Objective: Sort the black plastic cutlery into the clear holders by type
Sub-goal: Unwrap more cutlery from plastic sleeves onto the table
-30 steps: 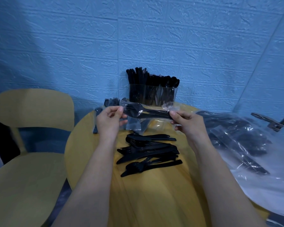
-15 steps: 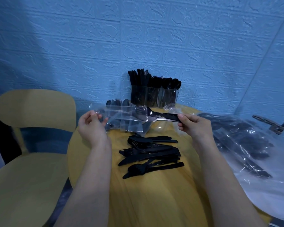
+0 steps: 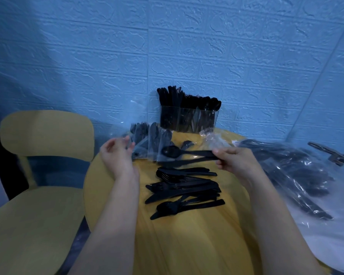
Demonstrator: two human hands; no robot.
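My right hand (image 3: 234, 161) grips the handle ends of a few black cutlery pieces (image 3: 179, 153), a spoon among them, held level above the yellow round table (image 3: 187, 241). Left of them, my left hand (image 3: 117, 153) pinches a thin clear wrapper (image 3: 125, 136), blurred and hard to make out. Loose black knives, forks and spoons lie in a pile (image 3: 183, 187) on the table below my hands. At the back against the wall stands the clear holder (image 3: 189, 119), its compartments full of upright black cutlery.
More wrapped cutlery (image 3: 149, 137) lies in a heap at the table's back left. A large clear bag of packed cutlery (image 3: 298, 171) covers the right side. A yellow chair (image 3: 46, 135) stands at the left, and a metal fitting (image 3: 334, 153) is at the far right.
My left hand pulled the clear wrapper off to the left, away from the cutlery. The bare cutlery stays in my right hand, now a little lower and nearer the pile.
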